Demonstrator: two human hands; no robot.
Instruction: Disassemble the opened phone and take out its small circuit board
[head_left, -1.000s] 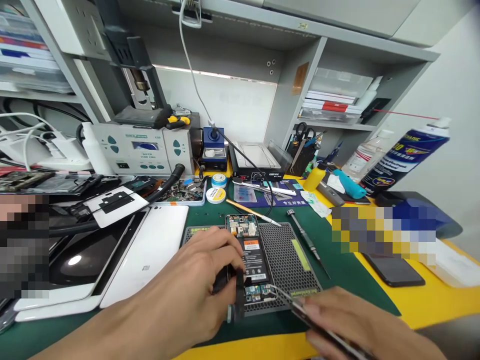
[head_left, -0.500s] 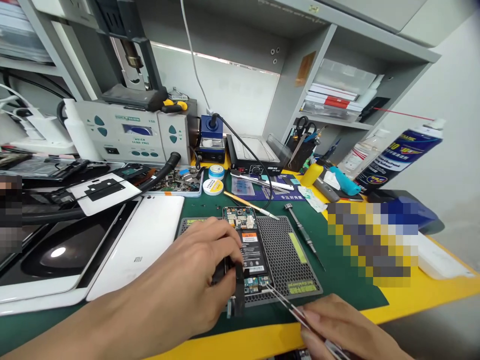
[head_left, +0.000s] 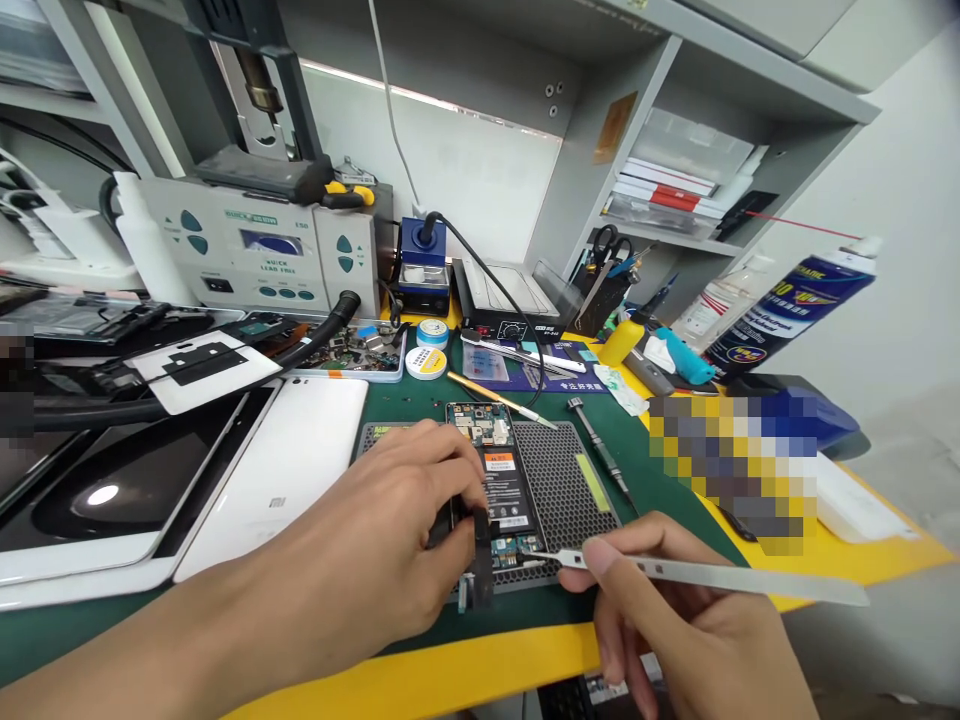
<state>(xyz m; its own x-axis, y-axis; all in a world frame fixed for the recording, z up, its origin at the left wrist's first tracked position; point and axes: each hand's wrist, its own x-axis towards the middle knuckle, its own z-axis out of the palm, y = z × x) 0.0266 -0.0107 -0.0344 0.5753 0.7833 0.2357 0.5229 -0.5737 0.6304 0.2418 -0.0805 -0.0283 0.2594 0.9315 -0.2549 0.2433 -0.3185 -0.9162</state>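
Note:
An opened smartphone [head_left: 513,490] lies on a honeycomb-patterned mat, its circuit boards and black battery [head_left: 507,499] exposed. My left hand [head_left: 409,510] covers the phone's left side, with thumb and fingers pinched on a black flex cable [head_left: 482,560] that hangs past the phone's lower edge, a connector at its end. In my right hand [head_left: 660,610] are metal tweezers [head_left: 720,574], held almost level and seen side-on. Their tips reach the small lower board [head_left: 514,552] of the phone; whether they grip anything there is too small to tell.
A screwdriver [head_left: 600,447] lies across the mat [head_left: 559,480] edge on the right. White tablets or phones [head_left: 300,470] are at left. Behind stand a hot-air station [head_left: 255,245], small tubs [head_left: 426,362], a soldering stand [head_left: 422,265] and a spray can [head_left: 795,310].
My right hand has turned the tweezers from a steep slant to nearly level, their tips staying by the lower board. My left hand keeps its pinch on the flex cable.

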